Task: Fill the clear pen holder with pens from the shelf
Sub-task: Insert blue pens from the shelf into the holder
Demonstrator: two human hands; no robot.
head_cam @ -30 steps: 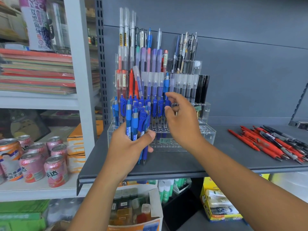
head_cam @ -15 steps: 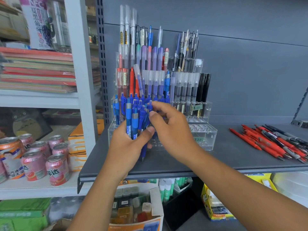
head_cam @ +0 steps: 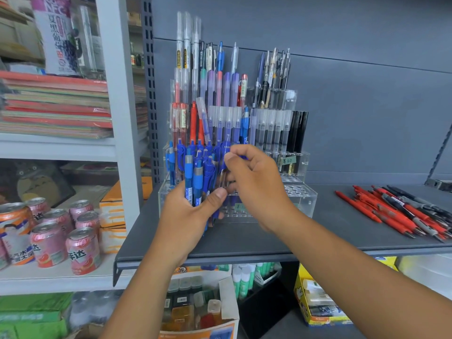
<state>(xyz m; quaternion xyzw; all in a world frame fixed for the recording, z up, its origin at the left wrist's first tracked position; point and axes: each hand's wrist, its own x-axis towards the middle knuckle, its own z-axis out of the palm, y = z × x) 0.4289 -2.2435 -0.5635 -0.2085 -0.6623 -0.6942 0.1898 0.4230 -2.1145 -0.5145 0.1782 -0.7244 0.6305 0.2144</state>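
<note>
Lowest in view, under the shelf edge, are a cardboard box (head_cam: 227, 311) of small bottles and a yellow box (head_cam: 299, 293).

Left hand (head_cam: 186, 216) is over the front of the dark grey shelf (head_cam: 269, 243). Its fingers and thumb are wrapped around a bundle of blue pens (head_cam: 193, 177), held upright with the clicker ends up and the tips poking out below the palm.

Right hand (head_cam: 259, 189) is just right of the bundle and touching it. Its fingers are curled, and thumb and forefinger pinch one blue pen (head_cam: 224, 149) near its top at the bundle's right edge. How far that pen is out of the bundle cannot be told.

Right behind both hands, the clear pen holder (head_cam: 303, 201) stands on the shelf. It is tiered acrylic. The front tier shows open holes on its right side; its left side is hidden by the hands. The blue pen row (head_cam: 179, 152) stands in the tier behind the bundle. Higher tiers hold red, purple, frosted, black and white pens. A small price label (head_cam: 287, 160) is on a middle tier.

Loose red and black pens (head_cam: 401, 211) lie in a pile on the shelf's right end, well apart from the holder.

On the white rack to the left are pink drink cans (head_cam: 49, 243), with stacked notebooks (head_cam: 56, 106) above them.
</note>
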